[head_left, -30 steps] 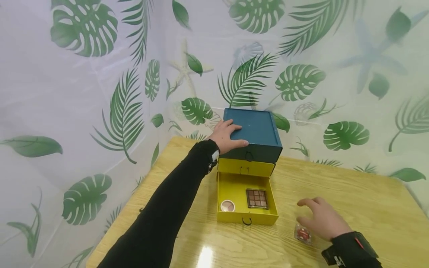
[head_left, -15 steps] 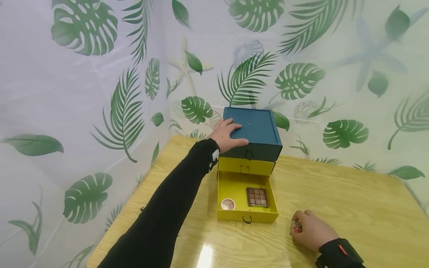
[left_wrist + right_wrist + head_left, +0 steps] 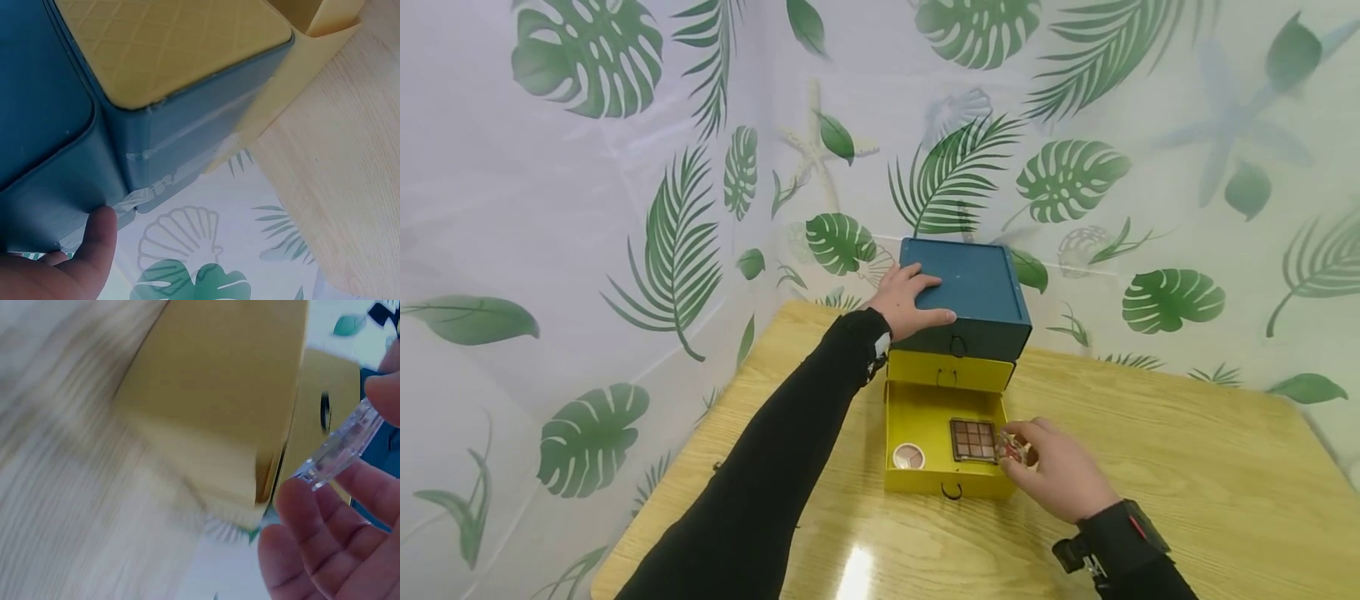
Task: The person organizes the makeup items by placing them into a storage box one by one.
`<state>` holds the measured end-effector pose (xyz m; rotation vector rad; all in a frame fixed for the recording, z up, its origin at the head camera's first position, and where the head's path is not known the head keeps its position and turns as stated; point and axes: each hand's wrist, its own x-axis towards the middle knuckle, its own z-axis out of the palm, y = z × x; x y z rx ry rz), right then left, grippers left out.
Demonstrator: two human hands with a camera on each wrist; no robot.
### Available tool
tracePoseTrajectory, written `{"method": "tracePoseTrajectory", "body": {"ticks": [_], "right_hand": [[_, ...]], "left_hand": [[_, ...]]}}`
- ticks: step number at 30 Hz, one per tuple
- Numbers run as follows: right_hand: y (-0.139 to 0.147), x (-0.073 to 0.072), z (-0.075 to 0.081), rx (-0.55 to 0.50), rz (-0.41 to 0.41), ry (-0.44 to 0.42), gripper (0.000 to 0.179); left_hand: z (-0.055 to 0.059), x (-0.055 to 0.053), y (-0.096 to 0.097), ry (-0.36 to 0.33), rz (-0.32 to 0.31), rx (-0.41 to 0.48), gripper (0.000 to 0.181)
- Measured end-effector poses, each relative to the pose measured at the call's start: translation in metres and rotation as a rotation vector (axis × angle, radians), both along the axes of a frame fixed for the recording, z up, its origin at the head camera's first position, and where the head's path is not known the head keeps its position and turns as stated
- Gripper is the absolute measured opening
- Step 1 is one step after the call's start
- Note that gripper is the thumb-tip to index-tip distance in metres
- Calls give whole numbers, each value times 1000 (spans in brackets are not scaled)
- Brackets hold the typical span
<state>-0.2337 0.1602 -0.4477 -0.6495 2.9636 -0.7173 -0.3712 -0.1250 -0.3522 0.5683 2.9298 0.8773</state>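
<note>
My left hand (image 3: 904,302) rests with fingers spread on the left edge of a blue drawer box (image 3: 973,283). In the left wrist view, one fingertip (image 3: 103,220) lies against its blue side. My right hand (image 3: 1063,473) pinches a small clear faceted case (image 3: 340,447) with something red in it, thumb on one edge and fingers on the other. It is held at the right wall of the pulled-out yellow drawer (image 3: 917,482). Inside the drawer lie an eyeshadow palette (image 3: 973,440) and a round makeup compact (image 3: 909,456) with three pale sections.
Above the pulled-out drawer, a yellow drawer front (image 3: 910,371) with a dark loop handle juts a little from the stack. The wooden table (image 3: 1187,450) reaches out to both sides. Behind it hangs a white leaf-print sheet (image 3: 1075,100).
My right hand has taken the clear case up from the table right of the drawer and carried it left to the drawer's right wall. The left hand has stayed on the box.
</note>
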Motion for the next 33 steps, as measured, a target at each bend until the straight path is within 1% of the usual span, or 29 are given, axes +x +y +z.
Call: {"method": "tracePoseTrajectory", "body": {"ticks": [4, 9, 14, 17, 19, 21, 22, 26, 28, 33], "right_hand": [[-23, -3, -4, -19, 59, -2, 43], [-45, -12, -10, -85, 85, -52, 44], [-58, -28, -23, -135, 91, -137, 28], [-64, -36, -30, -129, 89, -209, 16], [-67, -39, -32, -114, 84, -235, 11], [-69, -41, -34, -96, 90, -228, 7], [-70, -41, -34, -95, 97, -219, 8], [-70, -40, -36, -93, 122, -152, 16], [-69, -39, -37, -94, 123, -128, 21], [-68, -39, -42, -103, 84, -96, 23]], "left_hand": [[-1, 0, 1, 2, 2, 1, 73], [-1, 0, 1, 6, 4, 3, 72], [-1, 0, 1, 18, 11, -1, 72], [0, 0, 1, 20, 4, -7, 72], [0, 0, 2, 16, -4, -11, 73], [0, 0, 2, 16, -8, -8, 73], [0, 0, 2, 19, -6, -7, 72], [-1, -1, 1, 29, 0, 7, 72], [-1, -1, 2, 25, -4, 12, 72], [-2, 0, 2, 12, -2, 14, 73]]}}
